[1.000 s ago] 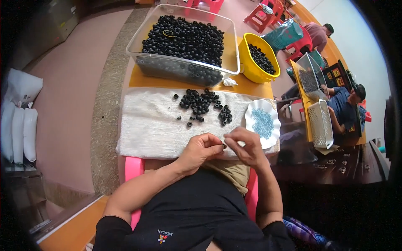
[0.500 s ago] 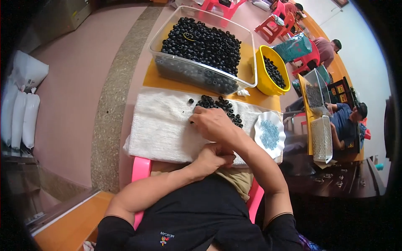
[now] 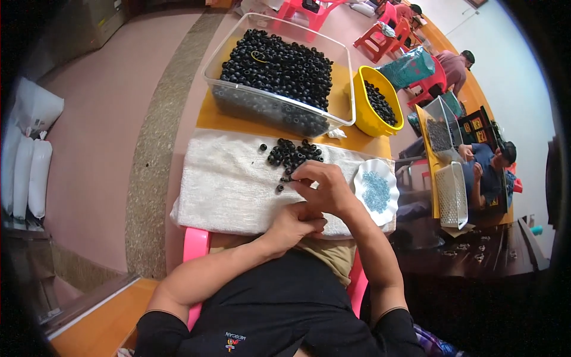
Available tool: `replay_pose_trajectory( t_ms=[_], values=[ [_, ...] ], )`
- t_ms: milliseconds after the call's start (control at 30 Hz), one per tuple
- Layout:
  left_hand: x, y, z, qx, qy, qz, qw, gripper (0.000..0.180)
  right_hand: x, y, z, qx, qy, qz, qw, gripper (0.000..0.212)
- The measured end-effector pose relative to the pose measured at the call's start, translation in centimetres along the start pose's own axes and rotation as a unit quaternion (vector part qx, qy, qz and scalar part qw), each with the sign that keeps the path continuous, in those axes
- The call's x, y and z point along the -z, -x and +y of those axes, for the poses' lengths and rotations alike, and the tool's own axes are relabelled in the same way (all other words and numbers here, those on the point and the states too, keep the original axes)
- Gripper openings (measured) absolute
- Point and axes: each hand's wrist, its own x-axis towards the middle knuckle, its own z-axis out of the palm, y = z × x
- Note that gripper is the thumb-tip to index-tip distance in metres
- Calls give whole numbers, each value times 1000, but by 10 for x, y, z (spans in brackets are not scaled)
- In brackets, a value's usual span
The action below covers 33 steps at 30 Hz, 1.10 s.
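A loose pile of black round beads with holes (image 3: 292, 152) lies on a white towel (image 3: 223, 172) in front of me. My right hand (image 3: 326, 185) is at the pile's near edge, thumb and forefinger pinched on what looks like a dark bead at their tips. Two or so stray beads (image 3: 280, 188) lie right beside those fingertips. Closer to my lap, my left hand (image 3: 292, 227) rests at the towel's near edge with its fingers curled closed; what they hold is hidden. To the right of my right hand stands a white scalloped dish (image 3: 389, 205) of small pale-blue pieces (image 3: 376, 189).
Behind the towel stands a clear plastic bin (image 3: 279, 113) full of black beads, with a yellow tub (image 3: 363, 110) of more beads beside it. At right, a person in blue (image 3: 491, 172) sits by a white perforated basket (image 3: 452, 196). White sacks (image 3: 38, 178) stand at left.
My right hand has drawn back from the pile toward me and to the right, uncovering beads. My left hand stays nearly in place. The whole view has shifted slightly.
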Motion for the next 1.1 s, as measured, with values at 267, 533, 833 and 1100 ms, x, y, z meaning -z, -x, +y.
replay_pose_trajectory(
  t_ms=[267,533,833,1100],
  values=[
    [6,-4,-9,3,57,-14,998,10,21,61,19,-123,-141,59,981,12],
    [3,0,-2,15,63,3,998,11,22,99,27,-243,-322,41,914,7],
    [4,-1,-1,9,49,0,999,15,20,107,17,-294,-447,1,845,8],
    [4,-1,-7,-21,18,-14,1000,14,24,108,3,-328,-515,11,792,9]
  ],
)
